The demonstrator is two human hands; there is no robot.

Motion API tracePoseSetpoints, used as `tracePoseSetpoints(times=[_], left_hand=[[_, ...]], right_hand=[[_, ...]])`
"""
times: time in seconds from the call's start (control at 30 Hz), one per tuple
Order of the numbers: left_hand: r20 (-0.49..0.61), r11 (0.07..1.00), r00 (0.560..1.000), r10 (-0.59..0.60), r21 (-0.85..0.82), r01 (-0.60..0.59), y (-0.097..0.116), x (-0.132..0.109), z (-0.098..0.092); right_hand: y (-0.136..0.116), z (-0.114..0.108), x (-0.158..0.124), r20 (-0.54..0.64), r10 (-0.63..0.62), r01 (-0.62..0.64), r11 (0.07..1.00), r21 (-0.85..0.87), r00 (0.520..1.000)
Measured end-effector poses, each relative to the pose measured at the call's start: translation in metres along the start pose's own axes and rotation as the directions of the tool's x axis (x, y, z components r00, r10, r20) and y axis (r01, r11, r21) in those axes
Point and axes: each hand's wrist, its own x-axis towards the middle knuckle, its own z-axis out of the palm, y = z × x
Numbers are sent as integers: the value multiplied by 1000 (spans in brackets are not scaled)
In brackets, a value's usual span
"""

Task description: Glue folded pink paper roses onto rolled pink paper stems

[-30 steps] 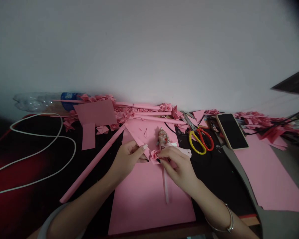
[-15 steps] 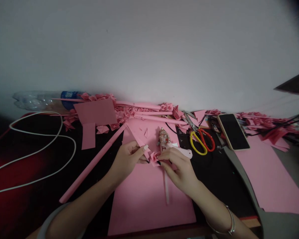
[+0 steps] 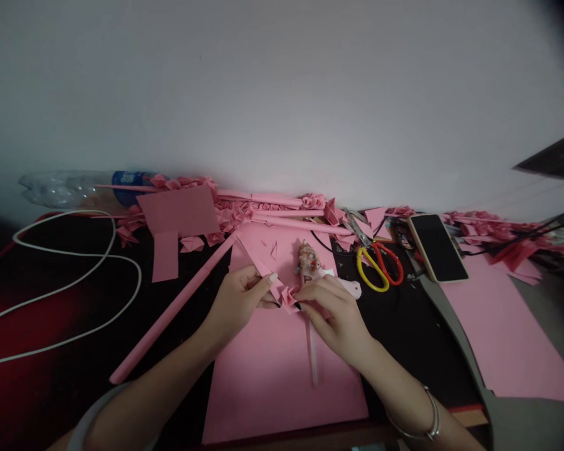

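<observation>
Between the thumb and fingers of my left hand is a narrow pink paper strip, slanting up and to the left. My right hand pinches a small folded pink paper flower at the lower end of that strip. Whether flower and strip are joined cannot be made out. Partly under my right hand lies what looks like a glue gun, with a pale stick coming out below the hand. Both hands are above a large pink paper sheet.
Scissors with yellow and red handles and a phone lie on the right. A rolled paper tube and a white cable are at left. Paper flowers and a plastic bottle line the wall.
The view has shifted very slightly. Both hands keep the same grip, and the paper flower has turned a little between the fingers.
</observation>
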Motion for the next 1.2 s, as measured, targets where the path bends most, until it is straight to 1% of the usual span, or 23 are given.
tracePoseSetpoints(times=[0.17,0.23,0.3,0.37,0.4,0.43,0.47,0.53,0.6,0.7,0.77,0.83,0.93,1.03,1.1,1.2], left_hand=[[-14,1000,1000,2,10,-2,3,-2,1],[-32,999,999,40,5,-39,4,-2,1],[-60,996,994,92,1,-92,4,-1,0],[-92,990,986,136,-17,-138,4,-1,-1],[-104,987,983,151,-33,-155,3,0,-2],[-115,985,980,160,-53,-167,3,0,-2],[-125,981,978,167,-74,-177,2,0,-3],[-143,974,973,181,-109,-198,0,1,-4],[-156,966,967,200,-133,-221,-3,1,-4],[-166,957,961,220,-157,-246,-5,2,-5],[-174,952,959,222,-175,-252,-5,2,-5],[-178,947,958,225,-193,-258,-4,2,-5],[-184,941,954,237,-199,-272,-4,1,-4],[-193,941,949,250,-182,-285,-3,1,-4],[-185,944,951,248,-175,-280,-2,-1,-4],[-151,956,961,230,-151,-252,0,-3,-5]], right_hand=[[-3,-2,0,-19,-3,2,1000,-4,1000],[-4,-6,-1,-33,3,-3,1000,12,999],[-2,-11,0,-81,21,-20,1000,15,996],[4,-18,1,-161,62,-70,996,-46,985],[9,-21,2,-197,90,-112,988,-106,976],[14,-24,2,-207,130,-168,969,-180,970],[18,-26,3,-197,178,-226,940,-254,964],[25,-29,4,-131,294,-321,876,-359,947],[27,-29,3,-39,391,-374,840,-393,919],[25,-28,3,67,481,-413,809,-418,874],[23,-26,3,83,525,-435,774,-460,847],[24,-25,4,70,543,-447,752,-484,837],[28,-27,5,28,497,-439,789,-430,867],[33,-31,5,-72,448,-444,828,-342,891],[34,-35,3,-153,439,-465,844,-268,885],[34,-42,0,-236,458,-491,865,-108,857]])
